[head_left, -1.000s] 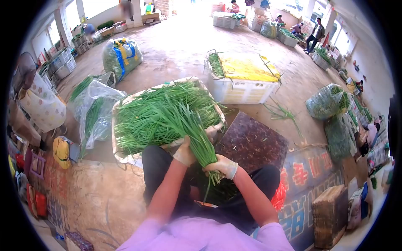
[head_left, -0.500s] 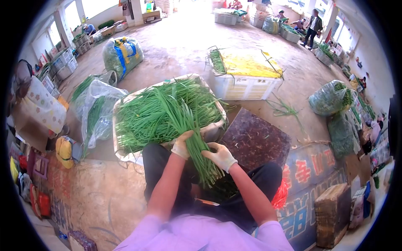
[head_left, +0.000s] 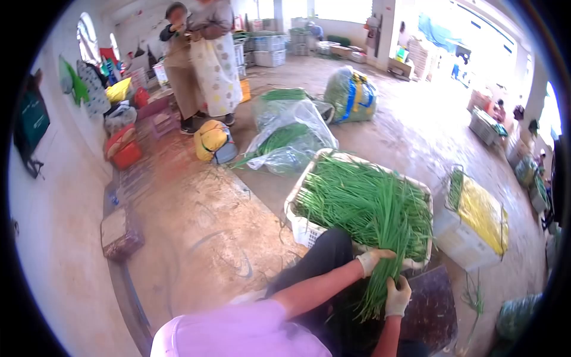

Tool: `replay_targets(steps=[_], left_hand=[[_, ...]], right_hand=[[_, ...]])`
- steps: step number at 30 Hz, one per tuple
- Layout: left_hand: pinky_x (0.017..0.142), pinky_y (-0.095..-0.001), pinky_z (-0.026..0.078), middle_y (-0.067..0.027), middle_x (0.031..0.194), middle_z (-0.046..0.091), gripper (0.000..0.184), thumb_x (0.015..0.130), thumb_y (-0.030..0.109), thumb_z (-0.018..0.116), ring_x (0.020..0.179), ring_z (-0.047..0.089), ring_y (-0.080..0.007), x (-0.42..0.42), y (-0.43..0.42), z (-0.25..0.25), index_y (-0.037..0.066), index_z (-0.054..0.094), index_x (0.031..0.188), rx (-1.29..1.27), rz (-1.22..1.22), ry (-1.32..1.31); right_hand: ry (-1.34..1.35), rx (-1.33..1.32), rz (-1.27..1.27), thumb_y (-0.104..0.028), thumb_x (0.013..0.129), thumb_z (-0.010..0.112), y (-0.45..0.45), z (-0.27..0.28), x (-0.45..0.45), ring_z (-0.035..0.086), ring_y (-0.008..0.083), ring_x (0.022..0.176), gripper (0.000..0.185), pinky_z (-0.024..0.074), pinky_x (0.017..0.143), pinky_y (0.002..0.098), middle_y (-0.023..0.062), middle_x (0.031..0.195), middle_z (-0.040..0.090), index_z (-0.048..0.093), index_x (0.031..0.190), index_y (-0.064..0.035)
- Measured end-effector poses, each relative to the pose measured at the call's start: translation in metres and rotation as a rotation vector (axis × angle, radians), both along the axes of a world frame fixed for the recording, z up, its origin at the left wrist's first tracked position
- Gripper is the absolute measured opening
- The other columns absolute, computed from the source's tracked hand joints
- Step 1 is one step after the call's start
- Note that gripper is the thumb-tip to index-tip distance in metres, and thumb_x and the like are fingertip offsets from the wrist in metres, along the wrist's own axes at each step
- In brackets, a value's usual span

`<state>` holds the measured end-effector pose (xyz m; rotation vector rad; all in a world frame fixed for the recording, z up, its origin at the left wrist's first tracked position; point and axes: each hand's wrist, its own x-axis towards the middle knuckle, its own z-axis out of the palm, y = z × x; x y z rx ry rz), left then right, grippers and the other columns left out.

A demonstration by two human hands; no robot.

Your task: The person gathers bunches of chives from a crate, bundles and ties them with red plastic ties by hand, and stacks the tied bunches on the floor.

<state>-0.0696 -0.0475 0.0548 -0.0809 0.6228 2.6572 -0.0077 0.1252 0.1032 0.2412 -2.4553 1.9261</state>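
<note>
Both my hands wear pale gloves and hold one bunch of garlic chives (head_left: 380, 279) over my lap. My left hand (head_left: 370, 262) is closed around the bunch from the left, its thumb lying across the stalks. Lower down, my right hand (head_left: 397, 296) grips the stalks from the right side. The leafy ends reach up over a white plastic crate (head_left: 306, 231), which is heaped with more loose garlic chives (head_left: 351, 190). The cut stalk ends point down towards my knees.
A dark brown board (head_left: 431, 303) lies right of my legs. Beyond stands a white box with a yellow cover (head_left: 482, 217). Clear plastic (head_left: 297, 125) with greens and a stuffed sack (head_left: 351, 95) are behind the crate. Two people (head_left: 208, 59) stand at the back left.
My view has swung to the left, bringing the wall and two standing people into sight. Both hands still hold the bunch in much the same place over my lap.
</note>
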Motion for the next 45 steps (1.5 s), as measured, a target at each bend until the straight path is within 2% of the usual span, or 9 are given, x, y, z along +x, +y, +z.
replay_targets(steps=[11, 15, 17, 19, 22, 32, 39, 43, 45], left_hand=[[0.087, -0.0428, 0.057, -0.0182, 0.112, 0.069, 0.033, 0.095, 0.014, 0.058, 0.097, 0.069, -0.0299, 0.015, -0.018, 0.03, -0.002, 0.06, 0.124, 0.059, 0.022, -0.03], [0.085, -0.0404, 0.055, -0.0138, 0.104, 0.071, 0.028, 0.092, 0.015, 0.063, 0.096, 0.068, -0.0261, -0.008, -0.022, -0.013, -0.002, 0.066, 0.115, -0.425, 0.081, 0.228], [0.084, -0.0399, 0.054, -0.0107, 0.1, 0.071, 0.021, 0.09, 0.015, 0.066, 0.093, 0.068, -0.0246, -0.008, -0.026, 0.001, 0.001, 0.07, 0.105, -0.269, 0.168, -0.062], [0.083, -0.0399, 0.054, -0.01, 0.101, 0.071, 0.018, 0.083, 0.017, 0.07, 0.091, 0.067, -0.0257, -0.011, -0.054, 0.008, 0.005, 0.072, 0.097, -0.942, 0.425, 0.363], [0.08, -0.043, 0.056, -0.0097, 0.092, 0.069, 0.024, 0.083, 0.02, 0.064, 0.085, 0.066, -0.0296, -0.01, -0.064, 0.055, 0.005, 0.067, 0.101, -0.198, 0.383, -0.182], [0.074, -0.045, 0.054, -0.0116, 0.079, 0.065, 0.013, 0.085, 0.017, 0.062, 0.075, 0.063, -0.03, -0.05, -0.084, 0.076, 0.004, 0.062, 0.087, -0.152, 0.624, 0.041], [0.081, -0.0435, 0.052, -0.0124, 0.086, 0.067, 0.015, 0.087, 0.018, 0.058, 0.08, 0.062, -0.0301, -0.05, -0.05, 0.087, 0.004, 0.064, 0.088, 0.003, 0.58, -0.044], [0.085, -0.0457, 0.053, -0.0118, 0.09, 0.069, 0.016, 0.088, 0.018, 0.056, 0.085, 0.064, -0.0309, -0.053, -0.036, 0.077, 0.004, 0.066, 0.089, 0.009, 0.54, -0.128], [0.084, -0.0453, 0.053, -0.0115, 0.09, 0.069, 0.017, 0.088, 0.019, 0.057, 0.084, 0.064, -0.0306, -0.054, -0.041, 0.074, 0.004, 0.066, 0.089, -0.005, 0.521, -0.102]], right_hand=[[0.025, -0.238, 0.006, -0.002, 0.093, 0.059, -0.017, -0.014, -0.01, 0.061, 0.0101, 0.085, 0.016, 0.0489, 0.079, 0.0264, 0.0044, 0.095, 0.07, 0.067, 0.105, 0.0037], [0.007, -0.096, 0.059, -0.004, 0.095, 0.056, -0.022, -0.011, -0.01, 0.061, 0.0112, 0.087, 0.02, 0.0485, 0.08, 0.0262, 0.0047, 0.097, 0.07, 0.066, 0.11, 0.0036], [0.004, -0.298, -0.156, -0.01, 0.098, 0.054, -0.018, 0.002, -0.005, 0.058, 0.0107, 0.077, 0.015, 0.0482, 0.074, 0.0268, 0.002, 0.084, 0.065, 0.065, 0.1, -0.0004], [-0.209, -0.983, -0.097, -0.019, 0.101, 0.051, 0.002, 0.018, -0.002, 0.046, 0.0103, 0.063, 0.019, 0.0408, 0.058, 0.0276, -0.0028, 0.069, 0.048, 0.056, 0.086, -0.0098], [-0.318, -1.439, -0.115, -0.028, 0.104, 0.045, 0.047, 0.026, 0.003, 0.023, 0.0097, 0.049, 0.03, 0.0198, 0.047, 0.0282, -0.0062, 0.059, 0.024, 0.044, 0.076, -0.0173], [-0.348, -0.788, -0.402, -0.022, 0.094, 0.066, 0.085, 0.015, 0.024, 0.036, 0.0072, 0.045, 0.013, 0.0266, 0.041, 0.0242, -0.004, 0.065, 0.048, 0.061, 0.099, -0.011], [-0.276, -0.68, -0.09, -0.003, 0.089, 0.067, 0.017, -0.009, -0.012, 0.046, 0.0065, 0.056, 0.045, 0.0332, 0.048, 0.0219, 0.0003, 0.091, 0.06, 0.054, 0.131, -0.0069], [-0.272, -0.836, 0.172, -0.016, 0.093, 0.062, -0.008, -0.004, -0.028, 0.049, 0.0097, 0.055, 0.017, 0.0375, 0.048, 0.0261, 0.0, 0.072, 0.057, 0.062, 0.107, -0.0065], [0.152, -0.404, 0.197, -0.017, 0.095, 0.058, -0.003, -0.018, -0.033, 0.048, 0.0093, 0.053, 0.013, 0.0357, 0.047, 0.0259, -0.0005, 0.071, 0.057, 0.064, 0.101, -0.0077]])
